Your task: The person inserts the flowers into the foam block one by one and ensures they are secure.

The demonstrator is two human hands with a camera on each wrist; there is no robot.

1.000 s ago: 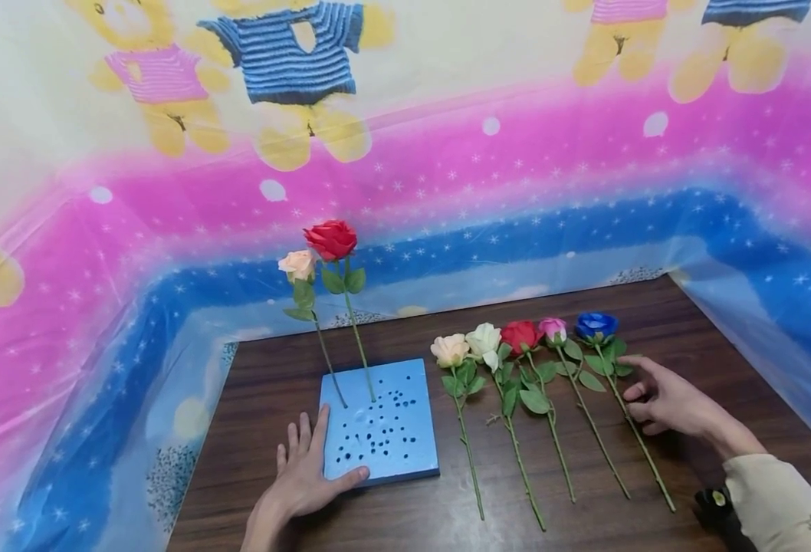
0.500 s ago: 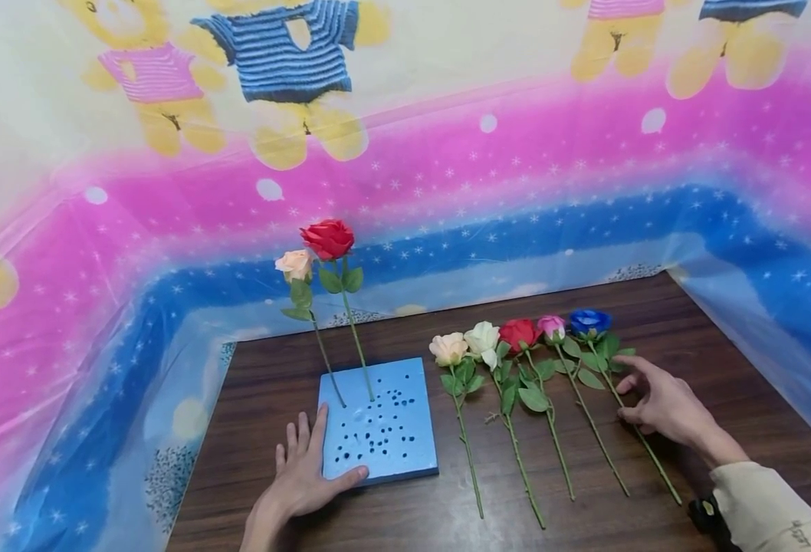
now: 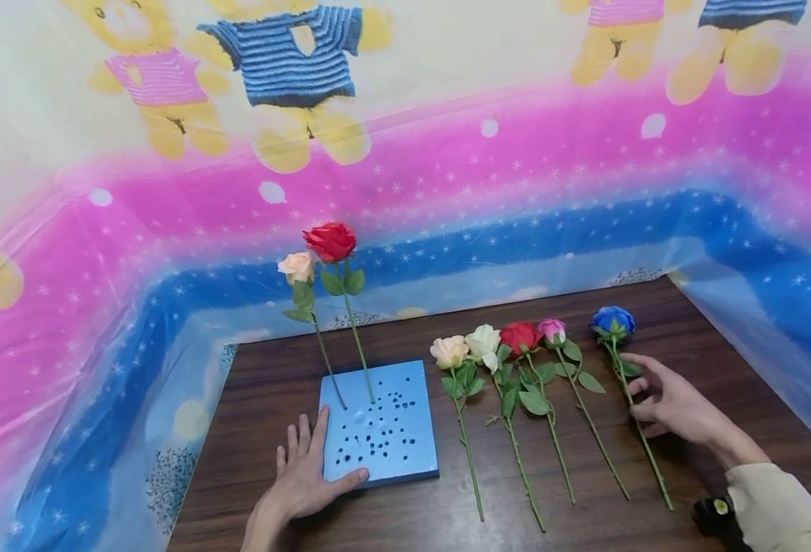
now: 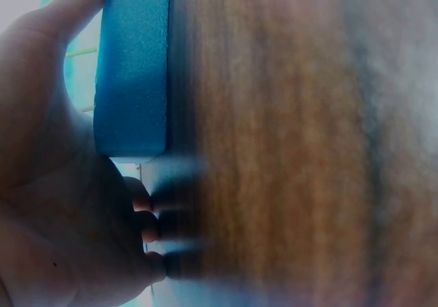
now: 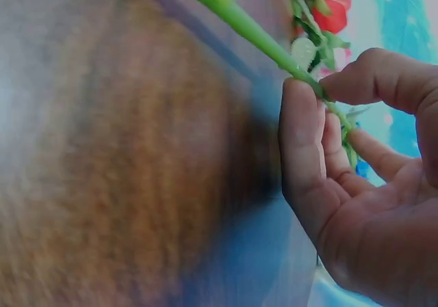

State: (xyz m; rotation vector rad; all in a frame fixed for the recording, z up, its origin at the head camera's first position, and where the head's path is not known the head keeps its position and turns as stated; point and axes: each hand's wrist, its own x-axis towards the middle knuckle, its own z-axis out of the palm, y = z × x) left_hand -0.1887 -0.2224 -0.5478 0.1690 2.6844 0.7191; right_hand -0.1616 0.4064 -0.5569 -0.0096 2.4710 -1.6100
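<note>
My right hand (image 3: 674,402) pinches the green stem (image 5: 263,40) of a blue rose (image 3: 612,322) between thumb and fingertips, at the right end of the row of roses. In the right wrist view the stem runs up to the left from the fingers. My left hand (image 3: 302,471) lies with spread, straight fingers against the left side of a blue foam block (image 3: 415,452), its thumb over the front corner. The left wrist view shows the block's side (image 4: 133,81) beside the palm. A red rose (image 3: 331,241) and a peach rose (image 3: 297,267) stand upright in the block, which has many holes.
Left of the blue rose, a pink rose (image 3: 553,330), a red rose (image 3: 520,337), a white rose (image 3: 484,342) and a peach rose (image 3: 450,351) lie side by side on the dark wooden table (image 3: 661,307). A patterned cloth (image 3: 447,184) hangs behind the table.
The blue rose has shifted right, away from the pink one, and its bloom has turned; the right hand's fingers have closed on its stem. The left hand and the block stay in place.
</note>
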